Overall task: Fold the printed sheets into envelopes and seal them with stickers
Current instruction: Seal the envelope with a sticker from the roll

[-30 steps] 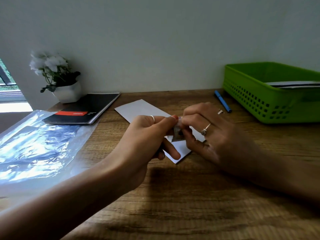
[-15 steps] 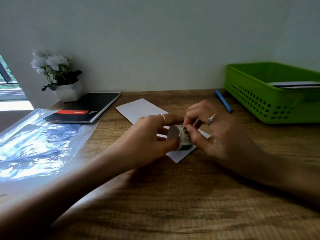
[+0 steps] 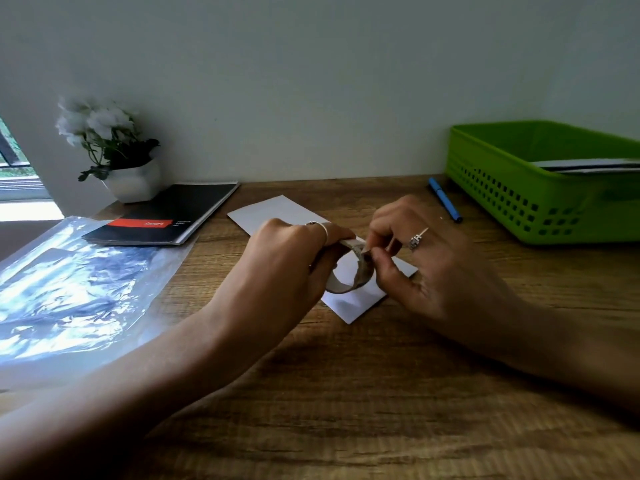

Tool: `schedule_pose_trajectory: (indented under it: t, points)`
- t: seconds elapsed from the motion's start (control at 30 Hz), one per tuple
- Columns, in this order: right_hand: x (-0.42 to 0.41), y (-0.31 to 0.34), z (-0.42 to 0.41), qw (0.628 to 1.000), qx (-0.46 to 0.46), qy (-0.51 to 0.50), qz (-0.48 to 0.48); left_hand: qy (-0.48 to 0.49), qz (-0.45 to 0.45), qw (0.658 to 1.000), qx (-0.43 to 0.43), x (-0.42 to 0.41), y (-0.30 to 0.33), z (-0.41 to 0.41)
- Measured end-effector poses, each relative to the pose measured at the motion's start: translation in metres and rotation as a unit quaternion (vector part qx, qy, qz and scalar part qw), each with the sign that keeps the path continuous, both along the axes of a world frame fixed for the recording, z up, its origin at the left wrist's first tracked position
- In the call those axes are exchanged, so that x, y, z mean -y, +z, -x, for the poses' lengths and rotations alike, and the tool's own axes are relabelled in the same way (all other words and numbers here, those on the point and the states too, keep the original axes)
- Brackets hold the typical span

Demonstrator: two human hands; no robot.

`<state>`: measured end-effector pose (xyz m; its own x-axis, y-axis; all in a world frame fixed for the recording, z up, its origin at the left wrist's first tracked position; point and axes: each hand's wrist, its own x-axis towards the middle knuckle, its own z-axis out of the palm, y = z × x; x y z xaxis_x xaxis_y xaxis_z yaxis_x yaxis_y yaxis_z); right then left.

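A white folded envelope (image 3: 273, 211) lies flat on the wooden desk (image 3: 346, 393), partly hidden under both hands. Just above it my left hand (image 3: 287, 261) grips a small roll of patterned sticker tape (image 3: 360, 271), its open core facing me. My right hand (image 3: 422, 261) pinches the roll's top edge between thumb and forefinger, where the tape end seems to be. Both hands wear rings.
A green perforated basket (image 3: 519, 199) with white sheets inside stands at the right. A blue pen (image 3: 445, 204) lies beside it. A black notebook (image 3: 166, 216), a white potted plant (image 3: 117, 157) and a shiny plastic sleeve (image 3: 76, 285) occupy the left side.
The tape roll has turned in my hands so its open ring now faces me. My right thumb and forefinger have shifted onto its upper edge.
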<state>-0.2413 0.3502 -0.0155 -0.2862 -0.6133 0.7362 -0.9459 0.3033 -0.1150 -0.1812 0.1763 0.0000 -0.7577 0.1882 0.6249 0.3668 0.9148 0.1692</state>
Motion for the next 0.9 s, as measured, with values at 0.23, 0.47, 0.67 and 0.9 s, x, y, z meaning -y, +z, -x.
schedule_pose_trajectory:
  t: [0.23,0.47,0.67,0.9]
  points:
    - [-0.005,0.001,-0.003,0.998,0.046,0.047,0.022,-0.049,-0.032,0.998,-0.022,0.005,0.004,-0.004]
    - [-0.005,0.006,-0.004,0.992,0.093,0.066,0.059,-0.105,-0.013,0.994,-0.011,0.008,0.003,-0.004]
    - [-0.005,0.006,-0.002,0.994,0.046,0.072,0.06,-0.116,-0.019,0.993,-0.008,0.01,0.003,-0.003]
    - [-0.005,0.006,-0.003,0.997,0.007,0.064,0.04,-0.109,-0.051,0.993,0.01,0.009,0.001,-0.001]
